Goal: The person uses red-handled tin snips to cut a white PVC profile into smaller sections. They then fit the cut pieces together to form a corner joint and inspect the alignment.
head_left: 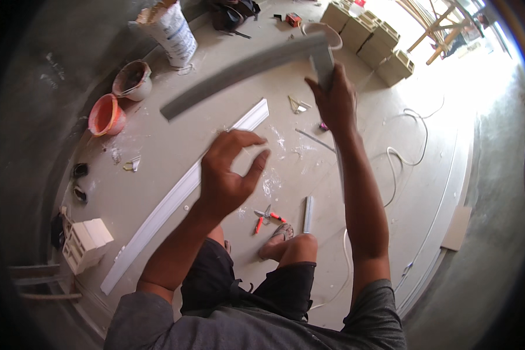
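Raised in front of me, my right hand (334, 96) is closed around the short leg of a grey metal profile strip (245, 68). The strip bends sharply just above that hand, and its long leg reaches out to the left. A pale narrow edge shows beside my right forearm; whether it belongs to the same strip I cannot tell. My left hand (227, 169) hangs in the air with thumb and fingers apart, holding nothing. Below it on the floor lies a long white moulding (157, 216). Red-handled snips (266, 217) rest near my foot, beside a short metal piece (308, 214).
To the left stand an orange bucket (107, 116), a grey bucket (132, 81) and a white sack (174, 39). Concrete blocks (367, 38) line the far right. A white cable (392, 154) winds across the floor. Pale blocks (87, 245) sit at lower left.
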`<state>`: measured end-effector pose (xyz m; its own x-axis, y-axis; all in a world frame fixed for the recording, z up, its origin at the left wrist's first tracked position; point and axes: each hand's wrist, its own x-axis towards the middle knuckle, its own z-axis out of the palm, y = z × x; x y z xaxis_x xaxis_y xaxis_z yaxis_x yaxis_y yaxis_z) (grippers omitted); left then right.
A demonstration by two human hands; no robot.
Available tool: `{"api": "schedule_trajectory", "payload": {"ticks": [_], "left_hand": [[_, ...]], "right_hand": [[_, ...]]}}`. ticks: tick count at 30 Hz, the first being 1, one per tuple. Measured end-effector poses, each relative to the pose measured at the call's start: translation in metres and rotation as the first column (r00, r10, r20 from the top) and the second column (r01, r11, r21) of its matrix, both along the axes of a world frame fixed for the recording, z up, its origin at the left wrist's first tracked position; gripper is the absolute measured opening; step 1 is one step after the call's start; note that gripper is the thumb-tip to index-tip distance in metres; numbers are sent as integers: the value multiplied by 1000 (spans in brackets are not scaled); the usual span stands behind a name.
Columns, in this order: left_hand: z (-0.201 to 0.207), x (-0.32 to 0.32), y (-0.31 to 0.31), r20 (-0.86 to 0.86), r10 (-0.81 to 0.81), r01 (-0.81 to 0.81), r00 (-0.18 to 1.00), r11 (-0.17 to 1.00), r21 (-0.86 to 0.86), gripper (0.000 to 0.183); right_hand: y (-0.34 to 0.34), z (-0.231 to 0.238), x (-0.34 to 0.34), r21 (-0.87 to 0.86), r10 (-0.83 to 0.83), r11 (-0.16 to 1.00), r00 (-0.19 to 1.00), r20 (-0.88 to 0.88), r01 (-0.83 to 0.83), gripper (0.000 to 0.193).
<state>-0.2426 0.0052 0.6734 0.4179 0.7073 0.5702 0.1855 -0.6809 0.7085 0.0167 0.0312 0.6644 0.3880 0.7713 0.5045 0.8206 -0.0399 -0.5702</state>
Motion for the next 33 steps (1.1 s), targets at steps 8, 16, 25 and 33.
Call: {"api": "schedule_trajectory", "payload": {"ticks": [8, 16, 25, 33], "left_hand": [[269, -64, 15, -90, -15, -30, 996, 875, -483, 46], [397, -172, -52, 88, -240, 215, 967, 581, -785, 35], [450, -261, -120, -89, -63, -8, 994, 771, -636, 31], [455, -306, -158, -86, -14, -46, 996, 757, -652, 37]], "right_hand": [[-80, 263, -112, -254, 307, 923, 951, 28, -290, 52], [-142, 423, -215, -479, 532, 740, 846, -13, -473, 48], [-179, 472, -307, -585, 602, 655, 798, 23, -478, 39], [-202, 477, -350, -642, 702, 537, 712, -21, -548, 34]]}}
